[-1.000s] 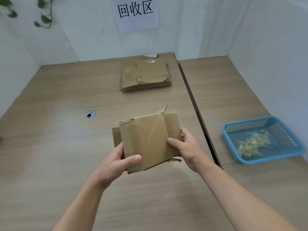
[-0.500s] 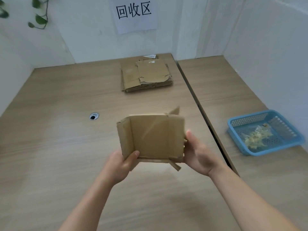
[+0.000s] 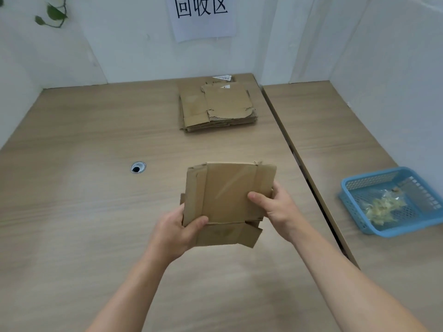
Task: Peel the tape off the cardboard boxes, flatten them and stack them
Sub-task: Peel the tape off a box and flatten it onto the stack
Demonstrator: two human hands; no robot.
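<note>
I hold a small flattened brown cardboard box [image 3: 227,192] above the wooden table, its broad face toward me, with a shiny streak of tape across the middle. My left hand [image 3: 177,232] grips its lower left corner, thumb on the front. My right hand [image 3: 275,204] grips the right edge, thumb on the front face. A flap hangs below the fold at the bottom. A stack of flattened boxes [image 3: 218,106] lies at the back of the table, under a paper sign on the wall.
A blue plastic basket [image 3: 359,188] with crumpled tape scraps sits on the right-hand table. A gap [image 3: 299,161] separates the two tables. A round cable hole [image 3: 138,167] is in the left table. White partition walls enclose the back and sides.
The box has been turned and folded flatter, its face now upright toward me with a flap hanging down. Both hands shifted their grips on its edges.
</note>
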